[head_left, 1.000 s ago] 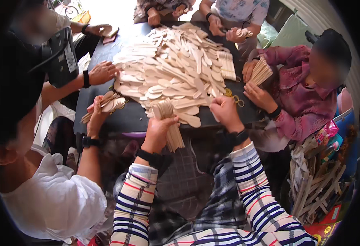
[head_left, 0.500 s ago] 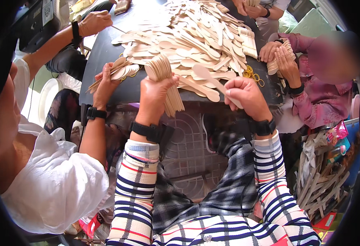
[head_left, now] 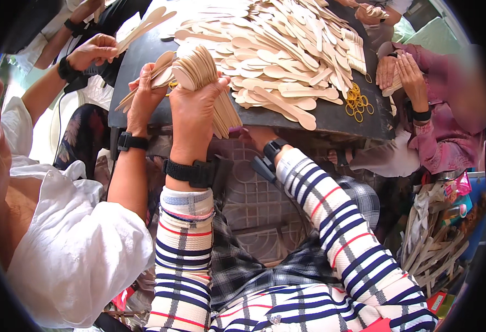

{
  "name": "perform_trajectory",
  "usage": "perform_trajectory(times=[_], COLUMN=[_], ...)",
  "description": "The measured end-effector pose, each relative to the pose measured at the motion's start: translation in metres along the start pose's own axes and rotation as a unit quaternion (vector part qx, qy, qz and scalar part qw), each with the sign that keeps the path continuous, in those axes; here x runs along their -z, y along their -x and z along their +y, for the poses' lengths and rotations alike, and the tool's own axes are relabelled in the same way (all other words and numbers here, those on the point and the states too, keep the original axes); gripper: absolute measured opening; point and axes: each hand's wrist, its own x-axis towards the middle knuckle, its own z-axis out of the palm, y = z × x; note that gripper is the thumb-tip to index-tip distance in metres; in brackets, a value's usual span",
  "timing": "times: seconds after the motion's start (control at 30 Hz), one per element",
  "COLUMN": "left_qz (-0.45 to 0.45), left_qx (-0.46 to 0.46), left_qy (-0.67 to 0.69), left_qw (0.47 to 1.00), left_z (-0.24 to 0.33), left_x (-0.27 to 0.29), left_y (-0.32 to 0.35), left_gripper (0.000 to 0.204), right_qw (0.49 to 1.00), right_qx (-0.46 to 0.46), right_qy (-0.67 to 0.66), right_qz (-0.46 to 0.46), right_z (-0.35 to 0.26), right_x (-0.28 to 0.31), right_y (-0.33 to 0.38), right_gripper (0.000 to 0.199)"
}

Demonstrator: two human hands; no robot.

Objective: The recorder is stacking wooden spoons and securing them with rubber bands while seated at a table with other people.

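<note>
My left hand [head_left: 193, 113] is closed around a thick bundle of wooden spoons [head_left: 195, 67], holding it upright at the table's near edge. The rounded spoon ends are stacked together at the top, and the handles fan out below my fist. My right hand [head_left: 258, 136] is low beside the lower ends of those handles, just below the table edge. It is in shadow and its fingers are smeared, so whether it holds anything is unclear. Beyond both hands, a large heap of loose wooden spoons [head_left: 287, 61] covers much of the dark table [head_left: 143, 72].
Yellow rubber bands [head_left: 358, 102] lie at the table's right side. At left, a person in white holds spoons in both hands [head_left: 146, 97], close to my left hand. Someone in a pink top [head_left: 448, 110] grips a bundle at right. Wooden scraps [head_left: 434, 252] stand at lower right.
My right hand has moved left and down from above the table; the single spoon it held is no longer visible. My left hand has shifted slightly left. The left neighbour's far hand now holds spoons.
</note>
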Motion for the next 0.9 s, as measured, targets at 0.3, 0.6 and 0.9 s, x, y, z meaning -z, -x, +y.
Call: perform_trajectory(times=[0.3,0.6,0.9], left_qz=[-0.025,-0.068,-0.072], left_qx=[0.017,0.107,0.186], left_qy=[0.006,-0.005,0.008], left_qw=[1.0,0.992,0.98], left_z=[-0.002,-0.03,-0.046], left_x=[0.002,-0.012,-0.021], left_y=[0.005,0.012,0.011], left_gripper=[0.019,0.02,0.022], right_qw=[0.889,0.646,0.694], right_qx=[0.145,0.403,0.374], right_qy=[0.403,0.58,0.558], right_qz=[-0.159,0.291,0.259], right_z=[-0.026,-0.102,-0.099], right_x=[-0.005,0.067,0.084], right_y=[0.132,0.175,0.155], right_gripper=[0.02,0.017,0.015])
